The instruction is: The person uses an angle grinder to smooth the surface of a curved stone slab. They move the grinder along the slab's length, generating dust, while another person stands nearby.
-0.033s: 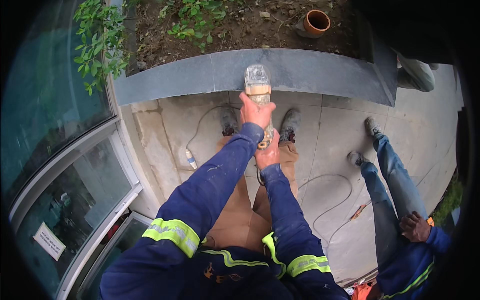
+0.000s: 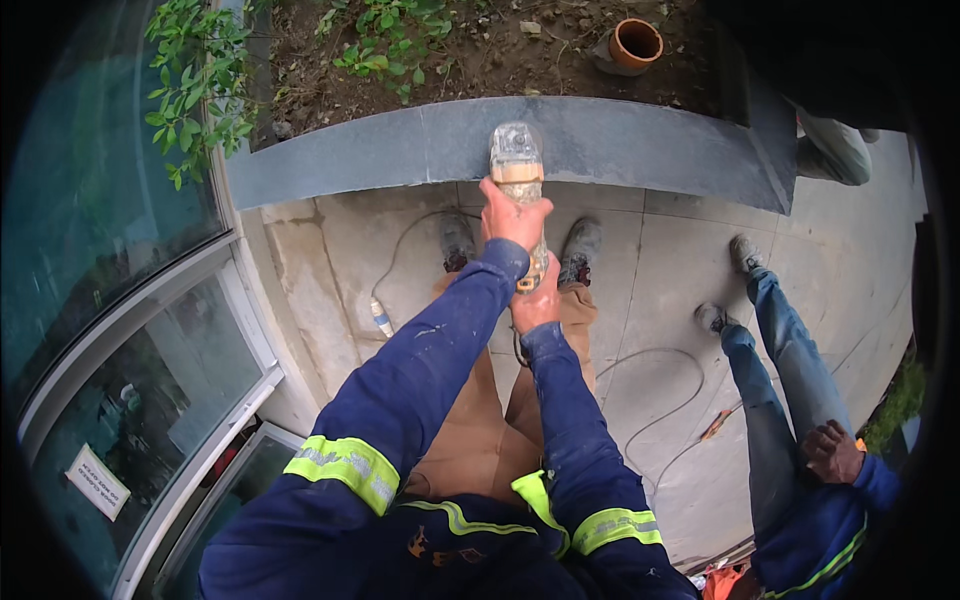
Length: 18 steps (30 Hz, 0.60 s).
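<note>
A dusty power tool with an orange and black body (image 2: 516,150), apparently a grinder, has its head over the dark grey stone face of the planter ledge (image 2: 350,165); whether it touches the stone, I cannot tell. My left hand (image 2: 512,218) is wrapped round the tool's front body. Lower down, my right hand (image 2: 536,298) grips its rear end, partly behind the left forearm. Both navy sleeves are spotted with pale dust.
Behind the ledge lie soil (image 2: 500,55), plants and a terracotta pipe (image 2: 636,45). Glass panels (image 2: 110,270) line the left. A cable with a connector (image 2: 380,318) crosses the floor. A co-worker (image 2: 780,360) is at my right; another person's leg (image 2: 835,145) shows farther back.
My hands and the tool have shifted very slightly away from me along the ledge's face. The grip is the same, and the surroundings look nearly unchanged.
</note>
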Available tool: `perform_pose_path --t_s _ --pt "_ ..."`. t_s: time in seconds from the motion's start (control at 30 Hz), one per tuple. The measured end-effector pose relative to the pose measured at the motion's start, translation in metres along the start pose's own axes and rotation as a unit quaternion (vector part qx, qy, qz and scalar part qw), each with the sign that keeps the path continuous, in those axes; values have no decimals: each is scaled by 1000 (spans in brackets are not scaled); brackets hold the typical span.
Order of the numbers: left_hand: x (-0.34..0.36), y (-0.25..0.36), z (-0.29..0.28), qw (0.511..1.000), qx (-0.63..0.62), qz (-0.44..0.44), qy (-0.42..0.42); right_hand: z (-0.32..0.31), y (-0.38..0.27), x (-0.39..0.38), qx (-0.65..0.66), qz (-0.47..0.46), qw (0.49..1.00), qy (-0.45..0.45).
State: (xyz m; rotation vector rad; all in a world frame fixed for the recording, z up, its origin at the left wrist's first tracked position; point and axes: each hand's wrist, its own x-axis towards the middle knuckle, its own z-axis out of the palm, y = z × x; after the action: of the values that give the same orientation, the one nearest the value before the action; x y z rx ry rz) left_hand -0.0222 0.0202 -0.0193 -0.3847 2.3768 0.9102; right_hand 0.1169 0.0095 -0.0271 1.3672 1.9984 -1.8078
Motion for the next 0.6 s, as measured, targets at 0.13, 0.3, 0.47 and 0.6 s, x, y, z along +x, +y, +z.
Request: perform_pose_path --t_s 0.13,0.3,0.47,0.6 --pt "32 13 25 999 -11 32 2 0 -4 40 -17 -14 999 39" --pt "38 10 30 999 -11 22 -30 0 -13 40 -19 26 998 47" --pt "41 9 26 999 -6 19 -41 9 -14 38 -32 59 997 47" --pt "43 9 27 998 -13 35 -46 14 -9 40 -7 64 996 55"
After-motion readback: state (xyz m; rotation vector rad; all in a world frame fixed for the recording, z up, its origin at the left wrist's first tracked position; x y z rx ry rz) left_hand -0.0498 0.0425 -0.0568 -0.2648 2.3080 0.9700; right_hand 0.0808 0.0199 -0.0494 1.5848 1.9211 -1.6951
